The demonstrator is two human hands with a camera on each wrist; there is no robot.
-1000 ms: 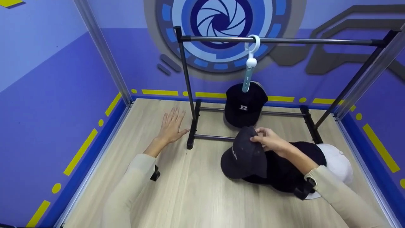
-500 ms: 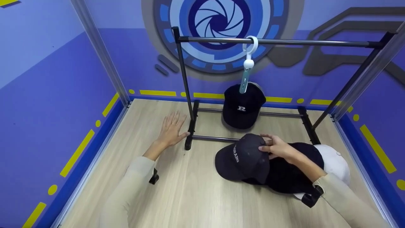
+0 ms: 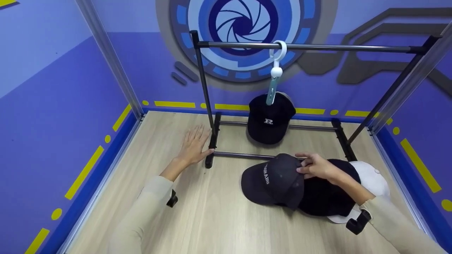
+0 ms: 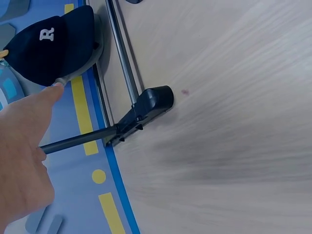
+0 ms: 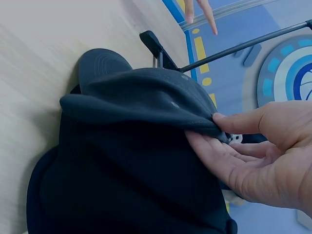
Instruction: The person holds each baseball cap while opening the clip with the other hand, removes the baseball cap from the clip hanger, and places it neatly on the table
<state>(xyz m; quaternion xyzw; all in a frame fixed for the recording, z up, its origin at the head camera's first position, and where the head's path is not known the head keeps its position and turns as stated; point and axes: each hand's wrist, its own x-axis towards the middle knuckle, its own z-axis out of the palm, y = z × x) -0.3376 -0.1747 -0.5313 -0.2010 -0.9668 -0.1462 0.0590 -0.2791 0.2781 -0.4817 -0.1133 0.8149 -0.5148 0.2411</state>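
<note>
My right hand pinches the back edge of a dark grey baseball cap, thumb on top and fingers under the edge in the right wrist view. The brim of this cap points left, and its front carries pale lettering. Under and beside it lies a black cap, overlapping a white cap at the right. My left hand has its fingers straight, beside the left foot of a black metal rack. Another black cap with a white R hangs from a teal-and-white strap hook on the rack.
The top bar of the rack runs across the back, with lower bars near the wooden table. Blue-purple panels enclose the left, back and right sides.
The dark grey cap has come down and toward me onto the black cap, its brim swinging out to the left. My right hand moved down and right with it. The left hand hardly moved.
</note>
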